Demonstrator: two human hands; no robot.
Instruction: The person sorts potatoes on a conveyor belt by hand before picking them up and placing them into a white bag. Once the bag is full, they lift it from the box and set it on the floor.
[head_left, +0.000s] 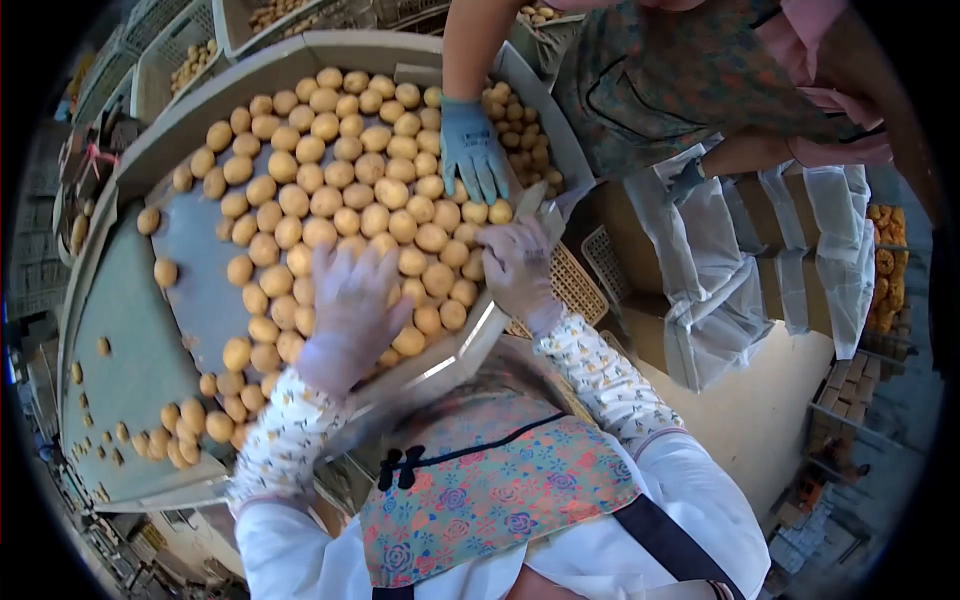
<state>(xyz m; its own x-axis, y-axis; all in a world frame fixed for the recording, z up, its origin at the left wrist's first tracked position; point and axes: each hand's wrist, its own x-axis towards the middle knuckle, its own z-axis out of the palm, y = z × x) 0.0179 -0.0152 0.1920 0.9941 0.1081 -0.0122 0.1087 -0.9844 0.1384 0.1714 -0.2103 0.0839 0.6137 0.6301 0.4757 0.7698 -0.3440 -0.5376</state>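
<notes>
Mostly, potatoes (393, 192) cover the grey table (185, 225), crowded under and around my gloved left hand (352, 305), which is open, spread and gripping none that I can see. My right hand (517, 262) bends its fingers at their edge, by the rim; whether it grips anything I can't tell. Just beyond, a co-worker's gloved hand (474, 150) reaches down onto the potatoes, in the way on that side. A yellowish basket (572, 285) sits below my right hand, lined boxes (700, 250) further right, on a pale floor (770, 420); more crates (175, 65) stand past the far rim.
</notes>
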